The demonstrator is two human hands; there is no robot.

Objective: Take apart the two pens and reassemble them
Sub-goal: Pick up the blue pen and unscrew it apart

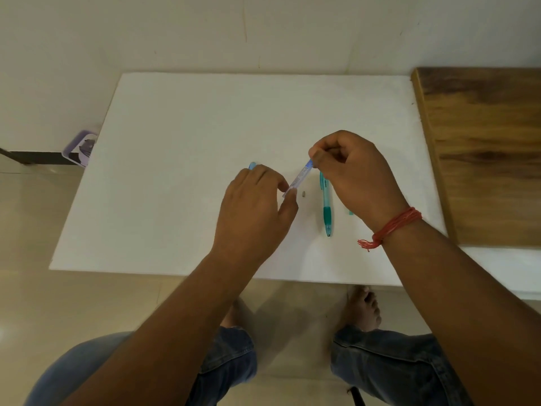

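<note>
A clear blue pen barrel point(298, 177) slants above the white board point(181, 136). My right hand point(355, 177) pinches its upper end, and my left hand point(257, 206) holds its lower end between thumb and fingers. A second blue piece point(252, 165) pokes out behind my left hand's fingers. A green pen point(326, 206) lies whole on the board, lengthwise, partly under my right hand. A tiny dark part point(304, 194) rests on the board between the barrel and the green pen. A sliver of another green part point(350, 213) shows under my right wrist.
The white board lies on a low table; a wooden panel point(483, 153) adjoins it on the right. A small purple tray point(80, 148) sits on the floor at the left. My knees and a bare foot point(364, 309) are below the board's near edge.
</note>
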